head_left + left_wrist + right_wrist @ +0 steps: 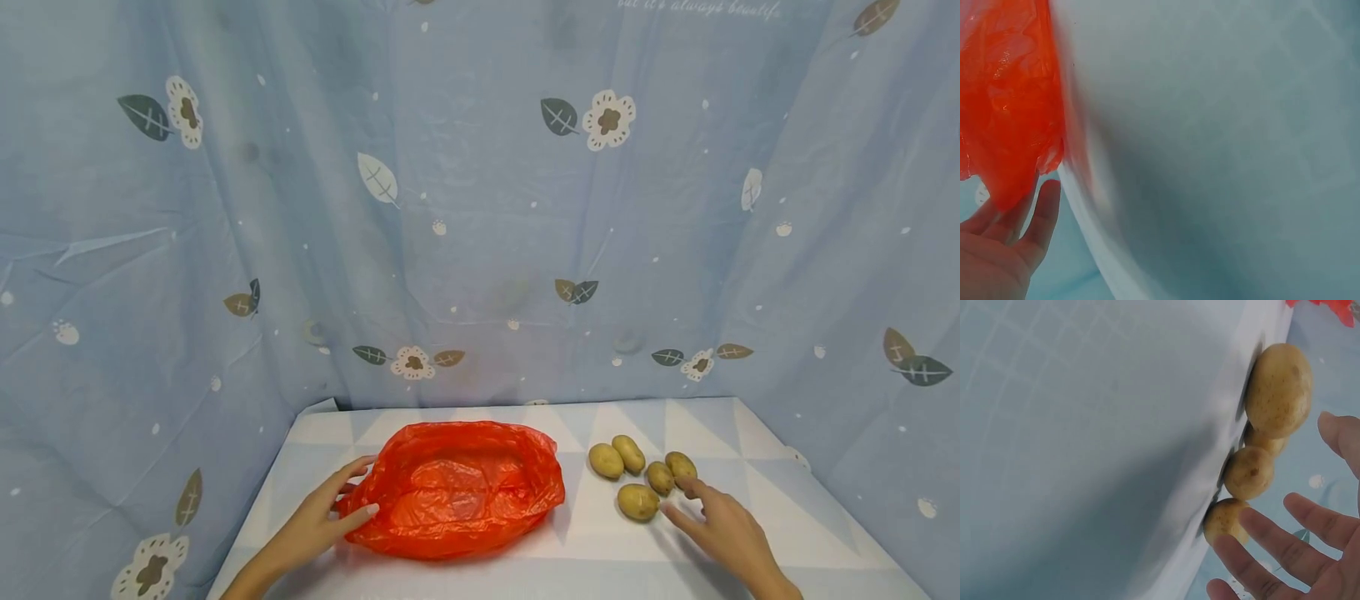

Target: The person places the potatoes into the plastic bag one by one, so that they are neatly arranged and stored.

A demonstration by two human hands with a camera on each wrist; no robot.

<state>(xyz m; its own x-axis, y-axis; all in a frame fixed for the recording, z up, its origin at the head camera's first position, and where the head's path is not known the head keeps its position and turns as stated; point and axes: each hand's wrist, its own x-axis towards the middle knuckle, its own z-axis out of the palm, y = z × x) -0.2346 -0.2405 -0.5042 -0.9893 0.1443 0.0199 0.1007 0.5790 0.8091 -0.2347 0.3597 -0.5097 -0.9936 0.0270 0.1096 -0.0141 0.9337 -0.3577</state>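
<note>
A red plastic bag (465, 533) lies on the table with its mouth spread wide and facing up. At its left end is my left hand (318, 517), thumb and fingers spread around the plastic; the left wrist view shows the fingers (1040, 219) fairly straight, partly behind the bag. Several potatoes (637, 502) lie in a loose cluster to the right of the bag. Beside them is my right hand (723, 529), fingers apart and nothing held. Its fingertips are close to the nearest potatoes (1249, 472); whether they touch one I cannot tell.
A white and pale blue patterned cloth covers the table (600, 567). Behind and at both sides hangs a blue curtain (480, 208) printed with flowers and leaves. A gap of tabletop separates the bag from the potatoes.
</note>
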